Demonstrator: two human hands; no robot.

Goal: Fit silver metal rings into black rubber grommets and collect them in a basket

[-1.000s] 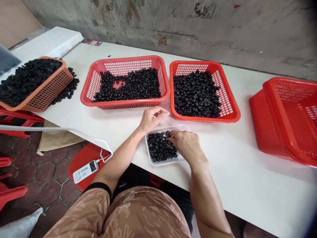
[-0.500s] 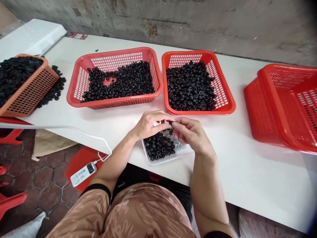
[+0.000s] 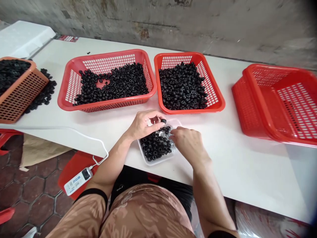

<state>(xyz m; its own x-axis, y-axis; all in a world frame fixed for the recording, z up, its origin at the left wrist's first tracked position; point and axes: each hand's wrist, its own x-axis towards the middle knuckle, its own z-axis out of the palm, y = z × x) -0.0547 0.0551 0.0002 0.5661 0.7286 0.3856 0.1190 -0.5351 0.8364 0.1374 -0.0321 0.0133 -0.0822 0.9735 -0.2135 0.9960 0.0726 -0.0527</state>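
Observation:
My left hand pinches a small round black part between thumb and fingertips, above the back of a clear plastic tray. Loose black ring-like parts fill the tray's left side, and tiny shiny silvery pieces lie toward its right. My right hand reaches down at those silvery pieces with its fingers drawn together. What its fingertips hold, if anything, is hidden.
Behind the tray stand two red baskets of black parts. An orange basket is at left, with parts spilled beside it. Stacked red baskets stand at right. A white cable crosses the table's left front to a white device.
My right hand has left the black part and moved down to the silvery pieces in the tray. My left hand still holds the part. The view has shifted slightly.

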